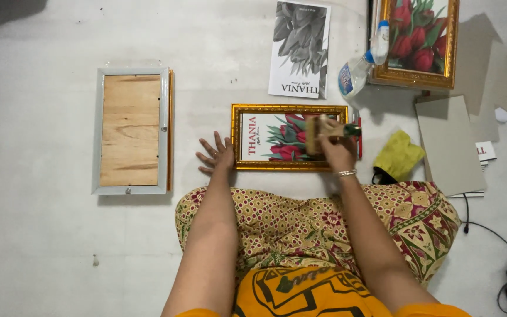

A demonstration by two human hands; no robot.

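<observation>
**Brush held over gold-framed print on floor**

The right hand (337,148) had its grip closed around a wide flat brush (318,134), bristles resting on the tulip print in the gold frame (289,138). The left hand (216,156) lay flat, fingers spread, touching the frame's left edge. A spray bottle (362,63) lay nearby.

The person wears an orange shirt (300,296) with black line drawings on the front. Above the shirt, a cloth (324,226) with red, yellow and green flower shapes covers the lap. A thin silver bracelet (345,173) circles the right wrist, above the cloth.
</observation>
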